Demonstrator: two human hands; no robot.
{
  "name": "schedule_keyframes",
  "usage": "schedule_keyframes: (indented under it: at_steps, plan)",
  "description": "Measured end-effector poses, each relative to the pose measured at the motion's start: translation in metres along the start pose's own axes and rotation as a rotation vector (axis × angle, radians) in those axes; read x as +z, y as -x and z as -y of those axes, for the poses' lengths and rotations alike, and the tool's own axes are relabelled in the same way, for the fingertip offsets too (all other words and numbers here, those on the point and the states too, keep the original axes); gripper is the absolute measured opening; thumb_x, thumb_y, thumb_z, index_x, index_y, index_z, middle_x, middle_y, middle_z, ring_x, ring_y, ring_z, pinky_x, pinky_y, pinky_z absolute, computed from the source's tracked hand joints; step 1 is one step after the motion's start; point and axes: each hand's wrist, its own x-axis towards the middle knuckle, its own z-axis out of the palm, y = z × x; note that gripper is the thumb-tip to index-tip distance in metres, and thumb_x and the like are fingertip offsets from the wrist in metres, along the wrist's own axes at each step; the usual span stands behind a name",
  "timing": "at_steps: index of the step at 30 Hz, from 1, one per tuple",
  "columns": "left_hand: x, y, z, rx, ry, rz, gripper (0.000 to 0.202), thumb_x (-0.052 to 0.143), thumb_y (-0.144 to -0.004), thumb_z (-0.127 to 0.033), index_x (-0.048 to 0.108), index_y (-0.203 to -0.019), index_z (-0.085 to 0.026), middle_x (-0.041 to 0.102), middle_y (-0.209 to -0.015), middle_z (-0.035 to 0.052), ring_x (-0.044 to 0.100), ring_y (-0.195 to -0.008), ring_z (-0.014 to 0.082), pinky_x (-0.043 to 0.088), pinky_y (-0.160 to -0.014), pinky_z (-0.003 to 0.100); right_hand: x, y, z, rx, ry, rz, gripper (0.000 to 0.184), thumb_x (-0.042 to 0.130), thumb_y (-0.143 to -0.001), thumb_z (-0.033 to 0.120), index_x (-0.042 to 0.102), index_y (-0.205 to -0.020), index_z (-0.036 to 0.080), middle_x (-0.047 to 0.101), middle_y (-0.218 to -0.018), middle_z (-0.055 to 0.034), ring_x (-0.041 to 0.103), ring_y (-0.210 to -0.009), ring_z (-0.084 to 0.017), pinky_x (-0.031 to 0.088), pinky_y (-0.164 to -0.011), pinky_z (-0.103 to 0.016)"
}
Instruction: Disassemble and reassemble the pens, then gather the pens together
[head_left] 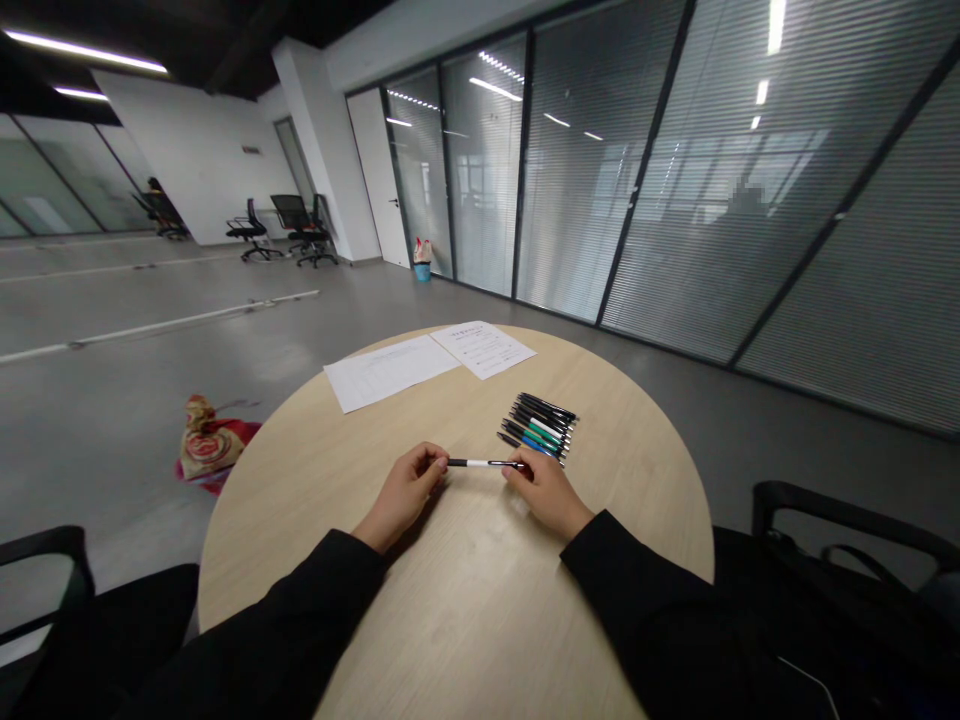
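Observation:
A black and white pen [477, 463] lies level between my two hands, just above or at the table top; which of these I cannot tell. My left hand [409, 485] pinches its left end between thumb and fingers. At the other end, near the shiny clip, my right hand [546, 490] has its fingers closed on the pen. Right behind my right hand is a row of several pens [536, 425], laid side by side. Most are black, with green, white and blue ones among them. My right hand hides part of the nearest pens.
Two printed paper sheets [394, 370] lie at the far side of the round wooden table [480, 620]. Black chairs stand at the left [105, 620] and right [840, 510]. A red and tan bag [210, 440] sits on the floor to the left.

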Motion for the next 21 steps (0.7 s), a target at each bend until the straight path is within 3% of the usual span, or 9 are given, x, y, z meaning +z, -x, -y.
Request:
schedule_keyframes:
  at_steps: [13,21]
  plan:
    - [0.0009,0.0015,-0.0031,-0.006,0.023,-0.011,0.030,0.065,-0.080,-0.045,0.058,-0.083,-0.015,0.050,-0.060,-0.0040,0.043,-0.052,0.0101,0.032,-0.052,0.023,-0.0009,-0.0008,-0.0025,-0.024,0.025,0.010,0.023,0.055,-0.092,0.032,0.060,-0.074,0.018,0.053,-0.065,0.0022,0.046,-0.062,-0.013,0.031,-0.060,-0.026]
    - [-0.0003,0.0015,0.0020,0.008,0.045,0.007,0.031,0.070,-0.077,-0.041,0.059,-0.092,-0.015,0.051,-0.066,-0.0039,0.045,-0.055,0.0098,0.036,-0.052,0.022,0.0000,-0.0015,-0.0036,-0.021,0.034,-0.013,0.021,0.053,-0.093,0.030,0.059,-0.075,0.019,0.054,-0.066,0.0013,0.049,-0.065,-0.015,0.032,-0.061,-0.026]
